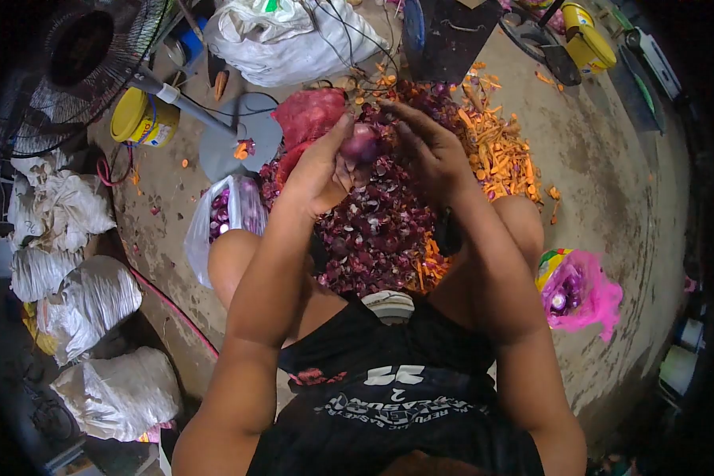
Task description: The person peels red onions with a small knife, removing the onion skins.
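Both hands are meeting in front of me over the heap: left hand (319,168) is cupping a red onion (362,143) from below and the side, fingers closed round it, while right hand (428,147) is curling over the top of it, fingertips pressing at its skin. I am sitting on the floor (611,182) with knees spread, and the onion is hanging in the air between my palms, just above the pile of purple peels (373,230) lying between my legs. Beside the peels, on my right, orange carrot scraps (496,155) are spreading across the concrete. As I judge it, the onion could be slipping out, since only fingertips are gripping a smooth round thing, and it would be dropping into the peels where it would be hard to pick out again. If a blade is in my right hand, a slip toward my left thumb would be cutting me, but I cannot tell whether I am holding one, because the fingers are hiding the palm. A bag (222,218) of onions is standing near my left knee, and a pink bag (583,289) is lying by my right; its contents are hard to make out. A fan (79,63) is standing at the far left, half lost in the dark edge.
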`<action>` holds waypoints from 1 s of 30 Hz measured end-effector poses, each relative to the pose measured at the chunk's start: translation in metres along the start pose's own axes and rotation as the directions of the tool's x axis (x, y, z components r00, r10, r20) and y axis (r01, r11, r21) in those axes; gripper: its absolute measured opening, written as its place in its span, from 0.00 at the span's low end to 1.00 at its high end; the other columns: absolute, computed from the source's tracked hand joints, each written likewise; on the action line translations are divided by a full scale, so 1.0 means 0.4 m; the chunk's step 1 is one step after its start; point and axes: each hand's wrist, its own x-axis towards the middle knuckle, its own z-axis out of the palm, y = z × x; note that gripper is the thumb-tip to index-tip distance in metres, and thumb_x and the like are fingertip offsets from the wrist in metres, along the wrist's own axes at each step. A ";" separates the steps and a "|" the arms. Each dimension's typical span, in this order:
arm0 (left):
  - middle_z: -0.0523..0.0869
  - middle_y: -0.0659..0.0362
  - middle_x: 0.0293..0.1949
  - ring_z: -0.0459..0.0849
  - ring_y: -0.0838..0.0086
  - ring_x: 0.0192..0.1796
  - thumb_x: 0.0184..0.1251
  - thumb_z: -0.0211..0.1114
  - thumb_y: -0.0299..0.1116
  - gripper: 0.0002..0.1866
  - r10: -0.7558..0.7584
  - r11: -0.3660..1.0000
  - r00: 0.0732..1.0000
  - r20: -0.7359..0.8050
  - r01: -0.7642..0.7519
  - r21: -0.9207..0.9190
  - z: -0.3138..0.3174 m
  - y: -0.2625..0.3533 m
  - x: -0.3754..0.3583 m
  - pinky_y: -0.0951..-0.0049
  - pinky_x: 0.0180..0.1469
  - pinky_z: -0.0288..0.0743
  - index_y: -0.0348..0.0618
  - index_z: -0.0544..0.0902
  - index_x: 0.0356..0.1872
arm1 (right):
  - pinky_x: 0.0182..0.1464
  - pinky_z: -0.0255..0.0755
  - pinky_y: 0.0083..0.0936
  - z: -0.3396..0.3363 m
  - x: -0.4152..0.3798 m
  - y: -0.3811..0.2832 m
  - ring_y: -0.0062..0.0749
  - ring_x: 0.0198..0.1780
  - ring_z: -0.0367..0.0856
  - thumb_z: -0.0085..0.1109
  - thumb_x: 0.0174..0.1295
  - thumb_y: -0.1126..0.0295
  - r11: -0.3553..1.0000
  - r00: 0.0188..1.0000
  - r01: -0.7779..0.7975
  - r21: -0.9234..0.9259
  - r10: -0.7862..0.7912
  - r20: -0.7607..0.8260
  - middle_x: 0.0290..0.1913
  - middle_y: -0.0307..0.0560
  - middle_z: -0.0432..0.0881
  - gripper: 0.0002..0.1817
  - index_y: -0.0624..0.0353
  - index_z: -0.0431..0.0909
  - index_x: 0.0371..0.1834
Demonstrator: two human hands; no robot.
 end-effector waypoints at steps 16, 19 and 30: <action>0.87 0.62 0.37 0.84 0.74 0.31 0.78 0.53 0.59 0.24 -0.045 0.999 0.997 -0.060 0.043 -0.031 0.032 0.020 -0.020 0.75 0.30 0.74 0.50 0.81 0.48 | 0.63 0.72 0.34 0.011 -0.013 -0.021 0.44 0.61 0.81 0.59 0.71 0.66 0.940 0.973 0.226 -0.254 -0.204 0.109 0.59 0.55 0.83 0.22 0.51 0.76 0.68; 0.86 0.62 0.35 0.82 0.74 0.30 0.79 0.52 0.59 0.23 -0.041 0.999 0.998 -0.049 0.042 0.016 0.018 0.013 -0.012 0.75 0.28 0.72 0.49 0.81 0.47 | 0.61 0.74 0.32 0.006 -0.008 -0.024 0.44 0.57 0.83 0.59 0.71 0.68 0.935 0.971 0.224 -0.275 -0.189 0.147 0.56 0.52 0.84 0.18 0.51 0.81 0.63; 0.86 0.57 0.41 0.83 0.74 0.33 0.81 0.53 0.47 0.21 -0.076 0.992 0.962 0.264 0.047 0.117 -0.016 0.013 -0.044 0.73 0.31 0.76 0.38 0.79 0.56 | 0.61 0.73 0.25 -0.002 0.035 0.033 0.27 0.57 0.82 0.54 0.75 0.72 0.998 0.998 0.061 -0.003 -0.062 -0.013 0.55 0.48 0.86 0.15 0.57 0.82 0.61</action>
